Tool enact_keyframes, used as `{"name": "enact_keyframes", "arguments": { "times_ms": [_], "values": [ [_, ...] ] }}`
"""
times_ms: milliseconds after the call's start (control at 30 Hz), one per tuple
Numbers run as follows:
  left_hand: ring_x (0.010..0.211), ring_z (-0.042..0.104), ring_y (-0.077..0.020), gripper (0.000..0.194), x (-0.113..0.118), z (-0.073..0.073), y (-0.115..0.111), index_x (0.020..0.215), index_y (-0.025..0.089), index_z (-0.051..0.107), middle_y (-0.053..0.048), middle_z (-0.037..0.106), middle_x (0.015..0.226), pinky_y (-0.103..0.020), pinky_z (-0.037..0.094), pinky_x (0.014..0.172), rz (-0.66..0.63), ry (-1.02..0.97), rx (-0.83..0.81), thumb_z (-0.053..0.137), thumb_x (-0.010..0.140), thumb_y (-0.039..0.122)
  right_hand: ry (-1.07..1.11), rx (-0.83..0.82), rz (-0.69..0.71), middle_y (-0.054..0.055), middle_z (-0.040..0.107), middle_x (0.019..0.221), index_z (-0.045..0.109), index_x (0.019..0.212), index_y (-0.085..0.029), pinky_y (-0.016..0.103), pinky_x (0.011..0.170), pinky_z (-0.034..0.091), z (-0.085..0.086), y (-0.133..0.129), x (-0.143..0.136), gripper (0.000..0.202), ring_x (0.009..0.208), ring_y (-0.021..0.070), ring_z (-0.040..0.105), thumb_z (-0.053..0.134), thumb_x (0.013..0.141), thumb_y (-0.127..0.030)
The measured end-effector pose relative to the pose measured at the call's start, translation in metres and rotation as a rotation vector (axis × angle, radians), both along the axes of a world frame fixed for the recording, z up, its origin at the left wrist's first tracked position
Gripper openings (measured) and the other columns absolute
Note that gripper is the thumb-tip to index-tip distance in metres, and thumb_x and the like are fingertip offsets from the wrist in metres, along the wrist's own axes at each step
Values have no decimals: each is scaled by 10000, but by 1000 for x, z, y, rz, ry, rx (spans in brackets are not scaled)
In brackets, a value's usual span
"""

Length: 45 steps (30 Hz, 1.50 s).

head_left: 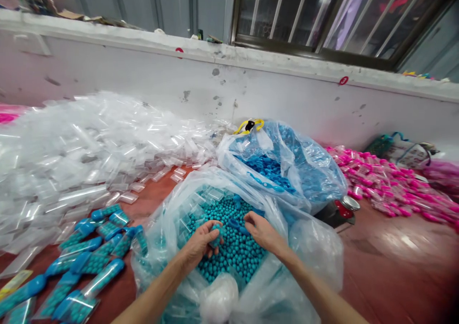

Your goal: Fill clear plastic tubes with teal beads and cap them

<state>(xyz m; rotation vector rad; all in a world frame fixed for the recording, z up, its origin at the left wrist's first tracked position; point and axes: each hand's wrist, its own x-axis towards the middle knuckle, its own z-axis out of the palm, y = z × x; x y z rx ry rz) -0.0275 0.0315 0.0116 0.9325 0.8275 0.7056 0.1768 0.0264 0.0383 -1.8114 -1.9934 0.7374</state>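
Note:
My left hand [201, 243] is closed around a small clear plastic tube [216, 233] filled with teal balls, held over the open bag. Facing it, my right hand [264, 232] has its fingers bent together at a blue plastic cap [238, 225]; the fingertips are partly hidden. Under both hands, loose teal balls [229, 262] fill a clear plastic bag [158, 228]. Several empty clear tubes [215, 193] lie on the balls at the bag's far left side.
Filled tubes with blue caps [103, 278] lie on the red floor at left, before a large heap of clear tubes [107, 137]. Behind my bag stands a bag of blue caps [267, 171]. Pink-capped tubes [394, 180] and a metal-lidded jar [348, 204] are at right.

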Motion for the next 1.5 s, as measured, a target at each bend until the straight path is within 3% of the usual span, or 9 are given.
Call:
{"name": "enact_keyframes", "arguments": {
  "times_ms": [167,333,433,600,833,933,1067,1267,1500],
  "values": [
    [368,484,-51,434,1,-4,0,983,175,423,32,575,625,-124,244,291,-5,5,19,590,686,444,-470,142,66,72,612,939,556,879,-184,280,738,380,-13,11,-31,113,928,214,537,472,816,-223],
    [335,464,-46,474,2,-7,-1,968,167,434,43,568,611,-130,226,279,6,54,99,589,665,496,-485,187,84,57,617,875,535,938,-184,249,695,390,-6,8,-37,130,828,184,562,441,852,-210],
    [328,458,-49,536,6,-5,-3,1013,163,444,46,565,607,-140,234,282,31,90,123,591,651,530,-475,281,184,50,601,890,525,1021,-216,246,692,401,3,-5,-37,195,855,187,545,417,860,-190],
    [327,450,-49,554,10,-5,-8,1060,142,490,33,563,602,-154,233,292,4,25,101,604,665,512,-113,286,324,89,582,1013,426,1231,-176,264,760,433,-1,-22,-35,382,893,173,543,356,856,-150],
    [330,438,-44,637,14,1,-19,1174,151,433,32,550,591,-150,224,296,32,-60,42,622,667,488,433,204,14,8,601,694,640,930,-196,240,617,440,1,-27,-42,255,628,133,543,404,839,-229],
    [333,440,-48,743,19,8,-24,1215,136,381,31,552,590,-150,229,295,93,-54,9,652,623,495,520,135,-85,-5,582,614,653,871,-184,235,569,434,-1,-30,-47,249,575,135,530,425,827,-276],
    [343,444,-43,734,21,14,-28,1203,142,390,32,555,593,-142,239,301,127,-59,-21,671,608,469,563,156,-144,26,615,706,642,893,-182,262,623,456,-5,-35,-49,274,638,157,560,417,827,-322],
    [336,462,-50,694,4,13,-26,1187,149,427,16,576,592,-139,204,297,-40,-85,-57,679,618,454,743,-79,3,-12,584,660,582,845,-200,257,573,475,-10,-39,-38,208,590,139,571,424,811,-331],
    [321,426,-38,690,13,14,-32,1172,148,434,37,552,583,-146,205,290,46,-59,-30,665,611,477,618,43,-162,-30,535,550,487,657,-204,238,549,425,-11,-40,-40,155,540,131,530,446,787,-281]
  ]
}}
